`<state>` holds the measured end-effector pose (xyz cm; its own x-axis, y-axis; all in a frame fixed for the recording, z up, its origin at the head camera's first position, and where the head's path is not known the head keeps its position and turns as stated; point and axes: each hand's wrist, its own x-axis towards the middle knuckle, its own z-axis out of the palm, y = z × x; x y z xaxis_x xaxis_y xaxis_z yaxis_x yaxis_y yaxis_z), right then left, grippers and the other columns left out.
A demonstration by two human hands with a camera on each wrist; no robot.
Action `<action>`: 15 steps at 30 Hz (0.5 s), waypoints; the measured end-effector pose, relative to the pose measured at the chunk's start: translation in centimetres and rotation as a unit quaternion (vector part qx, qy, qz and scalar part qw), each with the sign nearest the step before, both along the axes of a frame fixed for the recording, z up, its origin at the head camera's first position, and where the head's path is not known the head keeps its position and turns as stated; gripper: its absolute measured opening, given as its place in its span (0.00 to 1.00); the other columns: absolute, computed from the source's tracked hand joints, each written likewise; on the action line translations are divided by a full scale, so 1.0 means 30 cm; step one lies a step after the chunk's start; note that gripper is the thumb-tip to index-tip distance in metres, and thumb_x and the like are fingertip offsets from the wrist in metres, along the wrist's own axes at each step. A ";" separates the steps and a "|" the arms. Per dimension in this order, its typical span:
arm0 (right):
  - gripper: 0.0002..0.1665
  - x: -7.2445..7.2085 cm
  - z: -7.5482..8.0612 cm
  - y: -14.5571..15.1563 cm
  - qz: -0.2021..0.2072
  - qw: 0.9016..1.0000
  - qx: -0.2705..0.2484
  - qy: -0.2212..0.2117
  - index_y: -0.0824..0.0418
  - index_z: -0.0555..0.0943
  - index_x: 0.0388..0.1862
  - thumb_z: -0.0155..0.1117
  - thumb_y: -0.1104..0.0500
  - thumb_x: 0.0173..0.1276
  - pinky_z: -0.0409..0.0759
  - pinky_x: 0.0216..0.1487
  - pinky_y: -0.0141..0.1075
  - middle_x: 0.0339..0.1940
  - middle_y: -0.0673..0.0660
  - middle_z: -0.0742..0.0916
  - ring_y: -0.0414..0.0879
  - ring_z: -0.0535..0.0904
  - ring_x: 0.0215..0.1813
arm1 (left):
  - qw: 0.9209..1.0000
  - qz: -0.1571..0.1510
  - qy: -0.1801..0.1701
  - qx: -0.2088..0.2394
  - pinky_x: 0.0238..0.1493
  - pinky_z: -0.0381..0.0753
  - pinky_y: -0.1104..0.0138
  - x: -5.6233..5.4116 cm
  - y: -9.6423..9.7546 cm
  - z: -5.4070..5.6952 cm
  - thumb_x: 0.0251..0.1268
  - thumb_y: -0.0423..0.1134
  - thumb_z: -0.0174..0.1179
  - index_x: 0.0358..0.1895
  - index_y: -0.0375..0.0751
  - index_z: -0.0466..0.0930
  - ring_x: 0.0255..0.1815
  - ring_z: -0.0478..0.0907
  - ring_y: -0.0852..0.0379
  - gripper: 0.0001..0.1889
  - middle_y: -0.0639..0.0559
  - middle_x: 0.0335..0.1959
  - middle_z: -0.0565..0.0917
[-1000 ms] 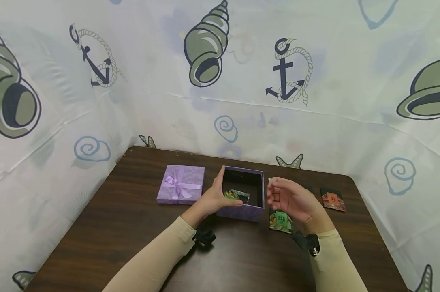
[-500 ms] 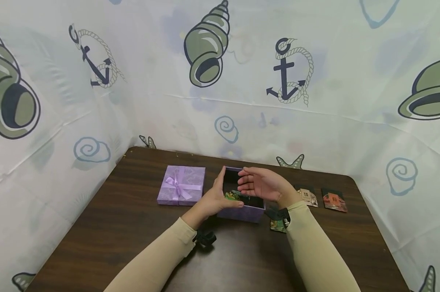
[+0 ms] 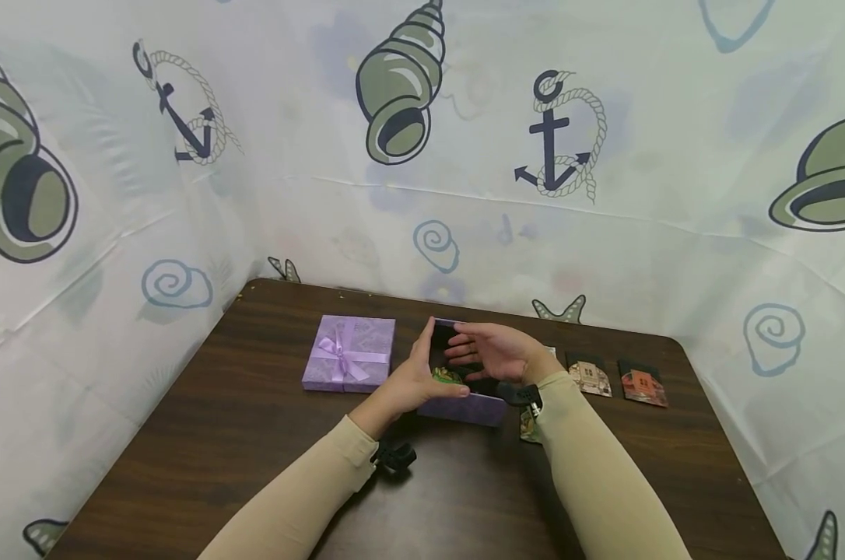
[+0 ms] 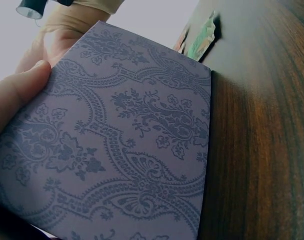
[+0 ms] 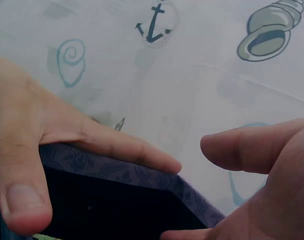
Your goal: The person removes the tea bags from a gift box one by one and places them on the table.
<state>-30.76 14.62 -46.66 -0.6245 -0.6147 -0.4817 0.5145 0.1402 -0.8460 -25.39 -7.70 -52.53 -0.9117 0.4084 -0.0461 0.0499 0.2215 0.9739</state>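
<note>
A purple patterned gift box (image 3: 464, 410) without its lid stands on the dark wooden table, its inside black. My left hand (image 3: 418, 376) holds the box at its left side, thumb over the front rim and a finger stretched along the left rim. The patterned outer wall (image 4: 121, 110) fills much of the left wrist view. My right hand (image 3: 496, 354) is over the box opening, palm to the left, fingers loosely bent and apart; no thing shows in its grasp. Inside the box a green printed packet (image 3: 447, 375) shows past the left thumb. The rest of the inside is hidden.
The purple lid with its ribbon bow (image 3: 348, 354) lies left of the box. To the right lie a tan-labelled packet (image 3: 590, 377) and a red-orange packet (image 3: 643, 383). Another green packet (image 3: 529, 426) is partly hidden under my right wrist. A patterned cloth hangs behind.
My right hand has moved left from above the green packet beside the box to over the box opening. The left hand keeps its hold, and the box and lid have not moved.
</note>
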 end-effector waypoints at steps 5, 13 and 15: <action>0.48 0.002 -0.005 -0.013 -0.005 0.999 0.045 0.021 0.70 0.51 0.90 0.50 0.41 0.89 0.44 0.88 0.70 0.90 0.71 0.57 0.68 0.49 0.91 | 1.000 -0.002 0.003 0.000 0.86 0.45 0.30 0.002 0.000 -0.001 0.54 0.54 0.86 0.91 0.66 0.25 0.93 0.29 0.38 0.78 0.50 0.93 0.31; 0.45 0.009 -0.011 -0.037 0.031 0.991 0.113 0.063 0.67 0.57 0.90 0.55 0.43 0.88 0.53 0.87 0.67 0.89 0.71 0.63 0.68 0.56 0.90 | 1.000 -0.002 -0.003 -0.011 0.85 0.51 0.30 0.004 0.000 0.000 0.57 0.53 0.85 0.90 0.70 0.23 0.93 0.29 0.35 0.76 0.45 0.93 0.28; 0.44 0.009 -0.013 -0.039 0.052 0.988 0.121 0.076 0.67 0.60 0.89 0.55 0.43 0.88 0.56 0.87 0.67 0.87 0.71 0.67 0.68 0.59 0.88 | 1.000 -0.002 -0.006 -0.011 0.85 0.51 0.30 0.003 0.000 0.000 0.57 0.53 0.85 0.90 0.69 0.24 0.93 0.30 0.34 0.76 0.43 0.93 0.28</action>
